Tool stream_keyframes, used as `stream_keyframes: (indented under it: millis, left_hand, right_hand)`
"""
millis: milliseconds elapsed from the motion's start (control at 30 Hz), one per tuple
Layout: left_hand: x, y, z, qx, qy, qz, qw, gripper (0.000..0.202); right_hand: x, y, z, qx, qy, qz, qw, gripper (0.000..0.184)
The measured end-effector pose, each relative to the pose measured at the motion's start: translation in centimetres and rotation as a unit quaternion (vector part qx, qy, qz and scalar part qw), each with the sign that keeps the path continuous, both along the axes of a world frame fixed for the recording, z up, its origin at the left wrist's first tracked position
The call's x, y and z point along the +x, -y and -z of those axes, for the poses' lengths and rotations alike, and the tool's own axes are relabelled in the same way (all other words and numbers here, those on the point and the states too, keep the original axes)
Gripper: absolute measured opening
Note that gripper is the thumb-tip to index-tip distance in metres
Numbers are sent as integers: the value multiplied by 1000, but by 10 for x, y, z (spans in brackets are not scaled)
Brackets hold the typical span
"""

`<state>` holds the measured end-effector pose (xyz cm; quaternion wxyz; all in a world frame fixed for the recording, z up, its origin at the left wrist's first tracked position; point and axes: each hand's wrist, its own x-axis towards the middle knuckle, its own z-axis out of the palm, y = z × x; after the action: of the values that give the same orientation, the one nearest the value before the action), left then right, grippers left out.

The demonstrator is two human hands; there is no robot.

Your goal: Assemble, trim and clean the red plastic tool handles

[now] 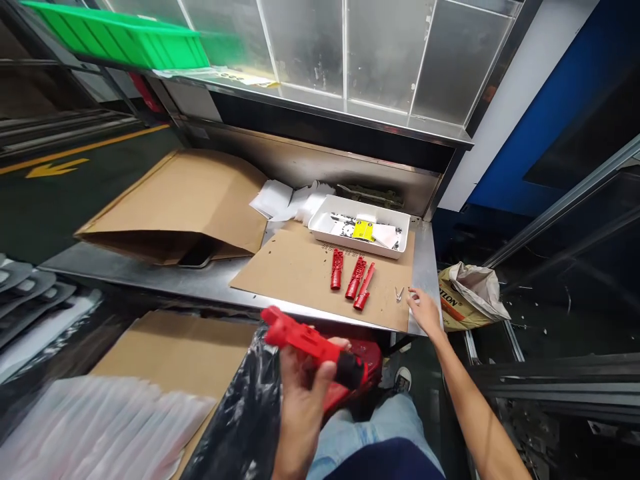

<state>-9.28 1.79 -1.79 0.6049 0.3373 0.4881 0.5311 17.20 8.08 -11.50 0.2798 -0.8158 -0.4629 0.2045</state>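
My left hand (305, 380) is wrapped around a red plastic housing (305, 337) with a black round end, held tilted in front of the table edge. At the table's right side my right hand (425, 311) rests by the edge of the cardboard sheet (290, 267), fingers extended, with nothing visible in them. Just left of its fingertips lies a small pair of metal nippers (399, 295), apart from the hand. Several red plastic parts lie on the cardboard: one red part (337, 269) on the left, a second red part (355, 278), and a slimmer red part (365, 288).
Behind the parts stands a white tray (320, 235) with papers and a yellow label. A large brown paper bag (180, 200) lies left. Wrapped pieces (110, 427) fill a box at lower left. An open sack (465, 293) stands right; a green bin (120, 40) sits on the shelf.
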Motion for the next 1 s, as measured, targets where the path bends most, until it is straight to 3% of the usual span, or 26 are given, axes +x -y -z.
stream_keyframes:
  millis: [67,167,200,267,333,400,467,567,633,733,833,1000]
  left_hand:
    - [-11,-3,5,-5,-31,-27,999,67]
    - [-20,-1,5,38,-147,-80,985,62]
    - [-22,0,3,31,-125,-78,989,61]
    - [-22,2,-4,-53,21,-57,997,47]
    - [-23,2,-11,-177,168,-62,968,29]
    - [-23,2,-18,-265,236,-72,932,25]
    - [-24,3,-23,-285,271,-42,918,26]
    - [-21,7,-27,-253,333,30,908,34]
    - [-16,11,-30,-230,368,62,899,40]
    - [-5,16,-32,-206,402,96,887,44]
    - [5,21,-33,-206,419,123,876,46]
    - [14,27,-34,-233,410,139,871,50]
  right_hand:
    - [-6,-27,12,-48,24,-4,999,29]
    - [-16,-51,22,-100,45,-6,994,28]
    - [-18,-56,23,-109,47,-5,993,27]
    - [-20,-62,23,-114,43,-4,993,25]
    - [-21,-65,20,-97,28,-9,995,25]
    - [-22,-63,11,-60,-1,-22,998,24]
    - [-25,-48,-6,-2,-44,-42,998,31]
    - [-37,2,-46,97,-123,-70,985,53]
    - [-50,48,-77,160,-175,-93,967,48]
    - [-77,111,-113,314,-264,-135,902,32]
    - [-101,143,-121,390,-236,-169,874,34]
    - [-117,150,-106,418,-182,-213,864,38]
